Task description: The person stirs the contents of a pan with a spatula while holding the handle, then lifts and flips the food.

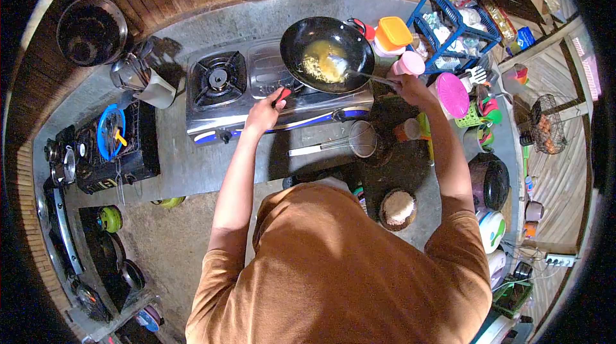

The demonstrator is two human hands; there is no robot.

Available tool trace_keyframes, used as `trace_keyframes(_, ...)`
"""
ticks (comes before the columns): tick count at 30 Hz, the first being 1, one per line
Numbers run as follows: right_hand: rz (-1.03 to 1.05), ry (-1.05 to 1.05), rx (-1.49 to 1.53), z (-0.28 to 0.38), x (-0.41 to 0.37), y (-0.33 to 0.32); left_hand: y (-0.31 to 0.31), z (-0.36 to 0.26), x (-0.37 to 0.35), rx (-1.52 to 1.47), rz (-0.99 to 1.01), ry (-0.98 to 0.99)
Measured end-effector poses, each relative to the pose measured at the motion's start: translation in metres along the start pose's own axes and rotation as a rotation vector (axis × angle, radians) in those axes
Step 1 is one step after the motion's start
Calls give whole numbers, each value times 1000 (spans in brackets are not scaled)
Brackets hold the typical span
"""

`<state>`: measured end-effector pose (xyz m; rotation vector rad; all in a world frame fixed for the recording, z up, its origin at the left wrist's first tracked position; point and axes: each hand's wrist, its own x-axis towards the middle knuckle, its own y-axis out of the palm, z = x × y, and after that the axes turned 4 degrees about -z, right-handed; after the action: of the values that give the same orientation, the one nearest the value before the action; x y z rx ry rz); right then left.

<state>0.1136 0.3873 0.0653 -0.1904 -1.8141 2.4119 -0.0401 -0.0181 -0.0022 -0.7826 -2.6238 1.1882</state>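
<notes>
A black wok sits over the right burner of the gas stove. Yellowish liquid with pale chopped bits lies in its bottom. My left hand is closed around the wok's red-and-black handle at the front. My right hand grips a metal spatula from the right, its blade down in the food. Just beyond that hand stands a pink cup.
A strainer and a bowl of rice-like white grains lie nearer my body. Orange-lidded container, blue rack and pink plate crowd the right. A utensil holder stands left of the stove.
</notes>
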Motion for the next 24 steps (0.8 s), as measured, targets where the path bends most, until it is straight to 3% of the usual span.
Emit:
trace_keyframes(4, 20, -131, 90, 18, -3, 6, 0, -1, 1, 20, 18, -30)
trace_keyframes(10, -87, 96, 304, 26, 8, 15, 2, 1, 0, -8, -21, 11)
trace_keyframes(12, -248, -28, -59, 14, 15, 24, 1, 0, 0, -7, -10, -3)
trace_keyframes(15, -354, -153, -236, 4, 22, 33, -1, -3, 1, 9, 68, -80)
trace_keyframes(24, -397, -134, -226, -1, 37, 72, 3, 1, 1, -24, -6, -30)
